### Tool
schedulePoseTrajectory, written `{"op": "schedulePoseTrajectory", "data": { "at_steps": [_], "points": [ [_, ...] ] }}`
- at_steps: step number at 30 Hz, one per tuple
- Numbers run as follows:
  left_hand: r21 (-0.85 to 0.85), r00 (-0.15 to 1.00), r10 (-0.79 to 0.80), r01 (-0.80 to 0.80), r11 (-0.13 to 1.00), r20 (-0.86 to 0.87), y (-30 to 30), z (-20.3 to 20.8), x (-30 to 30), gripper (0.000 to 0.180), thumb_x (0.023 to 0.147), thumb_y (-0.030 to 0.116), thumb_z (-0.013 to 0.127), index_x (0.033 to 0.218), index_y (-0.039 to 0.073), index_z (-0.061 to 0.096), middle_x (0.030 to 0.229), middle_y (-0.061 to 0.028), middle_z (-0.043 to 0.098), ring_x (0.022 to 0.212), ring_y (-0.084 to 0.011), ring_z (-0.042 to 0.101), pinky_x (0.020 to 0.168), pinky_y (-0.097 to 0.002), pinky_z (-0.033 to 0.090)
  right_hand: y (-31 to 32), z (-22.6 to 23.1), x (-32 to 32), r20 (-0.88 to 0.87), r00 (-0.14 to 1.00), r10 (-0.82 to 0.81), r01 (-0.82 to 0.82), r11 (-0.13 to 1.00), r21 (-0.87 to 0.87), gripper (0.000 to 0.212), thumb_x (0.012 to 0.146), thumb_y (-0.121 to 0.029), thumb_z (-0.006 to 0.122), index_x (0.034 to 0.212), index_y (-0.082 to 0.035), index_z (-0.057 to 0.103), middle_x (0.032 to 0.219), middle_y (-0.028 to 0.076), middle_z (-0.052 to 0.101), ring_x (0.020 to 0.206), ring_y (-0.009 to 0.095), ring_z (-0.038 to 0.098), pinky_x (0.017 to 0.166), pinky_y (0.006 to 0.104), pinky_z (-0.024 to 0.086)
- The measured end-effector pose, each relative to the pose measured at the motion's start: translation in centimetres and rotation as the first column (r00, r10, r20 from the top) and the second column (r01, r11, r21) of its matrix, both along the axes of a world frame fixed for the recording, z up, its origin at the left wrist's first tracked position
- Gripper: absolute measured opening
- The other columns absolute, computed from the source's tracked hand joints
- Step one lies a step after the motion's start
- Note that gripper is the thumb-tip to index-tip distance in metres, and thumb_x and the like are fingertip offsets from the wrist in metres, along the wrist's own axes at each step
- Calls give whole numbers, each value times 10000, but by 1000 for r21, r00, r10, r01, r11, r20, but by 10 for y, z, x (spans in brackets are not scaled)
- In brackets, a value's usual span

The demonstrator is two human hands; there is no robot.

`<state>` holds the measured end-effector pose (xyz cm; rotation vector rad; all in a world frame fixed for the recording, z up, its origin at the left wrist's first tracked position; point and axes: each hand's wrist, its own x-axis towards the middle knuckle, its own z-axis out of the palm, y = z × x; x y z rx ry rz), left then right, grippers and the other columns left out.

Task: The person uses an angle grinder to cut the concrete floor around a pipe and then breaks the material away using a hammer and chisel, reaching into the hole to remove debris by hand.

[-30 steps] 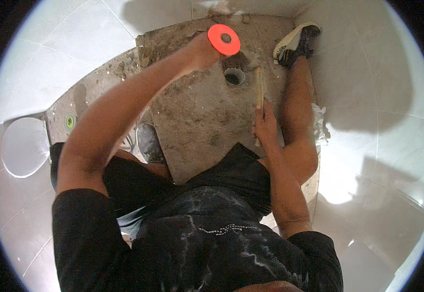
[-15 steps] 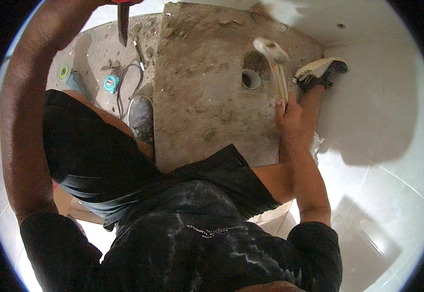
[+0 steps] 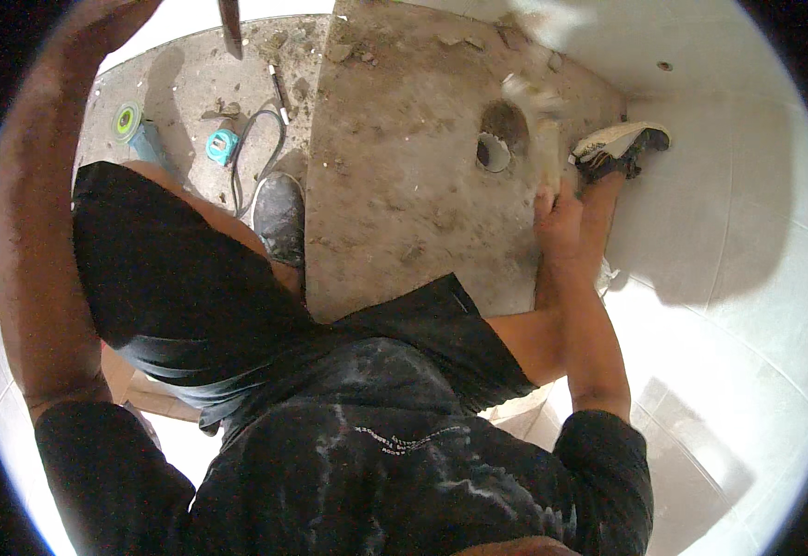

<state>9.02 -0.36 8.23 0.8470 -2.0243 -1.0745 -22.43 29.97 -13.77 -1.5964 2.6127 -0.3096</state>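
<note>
My left arm reaches up to the top edge, where my left hand is mostly cut off. Beside it a flat, rusty chisel points downward; its grip is outside the picture. At the right, my right hand is closed around the lower handle of a hammer. Motion smears the hammer's pale head, held above the bare floor slab. To the left of the hammer, a round pipe opening sits in a dug-out hollow in the slab.
On the dusty floor at left lie a teal tape measure, a black cable, a pen-like white and black stick and a grinder with a green disc. A tiled wall rises at right. My shoes flank the slab.
My left hand has gone up and left, taking its red-gripped chisel mostly out of the picture. The hammer in my right hand has swung slightly. The view has shifted a little.
</note>
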Motion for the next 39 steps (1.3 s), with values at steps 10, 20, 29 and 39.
{"op": "schedulePoseTrajectory", "data": {
  "at_steps": [10,20,29,39],
  "points": [
    [-92,980,94,-78,993,177,-21,0,25,227,964,285,577,996,60,567,792,-60,565,698,-159,582,691,-336,533,-12,-7,0,149,972,-180,167,981,100,501,990,-436,470,1098,46,553,937,344,638,874,508,635,769,564,503],
    [-66,990,68,-60,996,121,-14,1,1,234,970,231,566,1090,37,514,773,-46,542,672,-148,561,651,-320,517,50,-75,-55,6,977,-213,198,915,351,481,987,-419,477,1100,28,612,889,311,657,892,494,637,750,489,526],
    [24,991,-103,101,995,84,-14,7,-10,137,958,202,559,929,82,498,721,-36,512,643,-139,542,631,-319,505,15,-55,44,357,838,-413,525,789,-319,314,1011,-301,493,991,10,529,648,114,550,588,287,581,583,429,481],
    [198,987,-103,77,977,127,-76,-37,7,494,964,351,601,1346,56,497,1049,-65,620,948,-161,641,893,-360,543,-34,6,56,762,578,-291,640,741,-202,396,1037,-327,421,1066,55,522,697,69,544,548,184,553,480,317,458]
  ]
}}
